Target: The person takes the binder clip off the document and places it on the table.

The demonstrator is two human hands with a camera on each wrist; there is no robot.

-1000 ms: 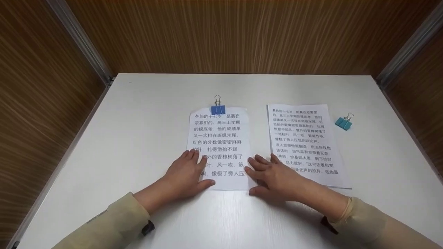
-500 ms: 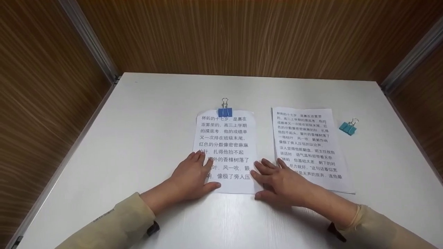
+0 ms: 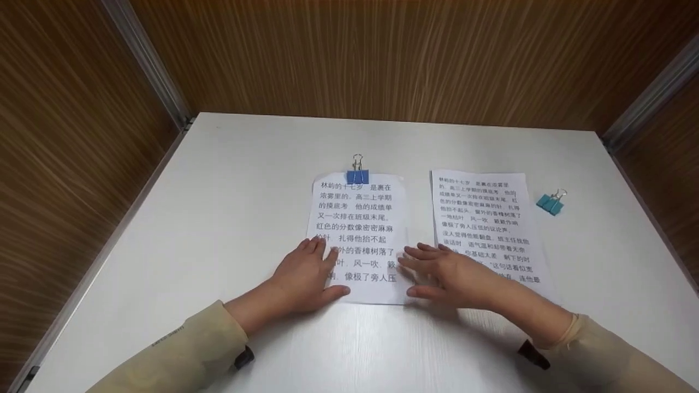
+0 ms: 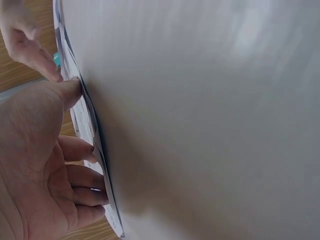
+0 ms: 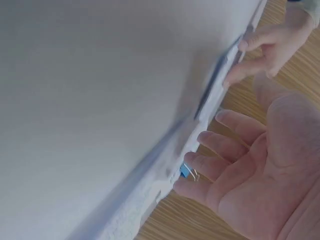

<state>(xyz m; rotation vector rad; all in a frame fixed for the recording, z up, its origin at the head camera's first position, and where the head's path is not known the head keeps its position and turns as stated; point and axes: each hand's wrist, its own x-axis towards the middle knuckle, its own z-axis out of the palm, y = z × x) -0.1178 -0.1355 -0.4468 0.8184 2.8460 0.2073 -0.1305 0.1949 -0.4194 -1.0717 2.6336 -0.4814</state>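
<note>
A stack of printed paper [image 3: 355,218] lies on the white table in the head view, with a blue binder clip [image 3: 358,177] gripping its top edge. My left hand [image 3: 307,277] rests on the lower left edge of this stack, fingers nearly straight and thumb near the bottom edge. In the left wrist view those fingers [image 4: 86,176] touch the sheets. My right hand [image 3: 461,277] is held over the gap between the clipped stack and a second printed stack [image 3: 480,218]. Its fingers are spread and hold nothing, and in the right wrist view they appear lifted off the table.
A teal binder clip [image 3: 550,204] lies on the table [image 3: 246,180], right of the second stack. Wood-grain panels [image 3: 382,60] stand behind the table and at both sides. Dark objects show under both sleeve cuffs.
My right hand has lifted slightly from beside the clipped stack and now covers more of the second stack's lower text. My left hand stays on the paper. The head view has shifted a little.
</note>
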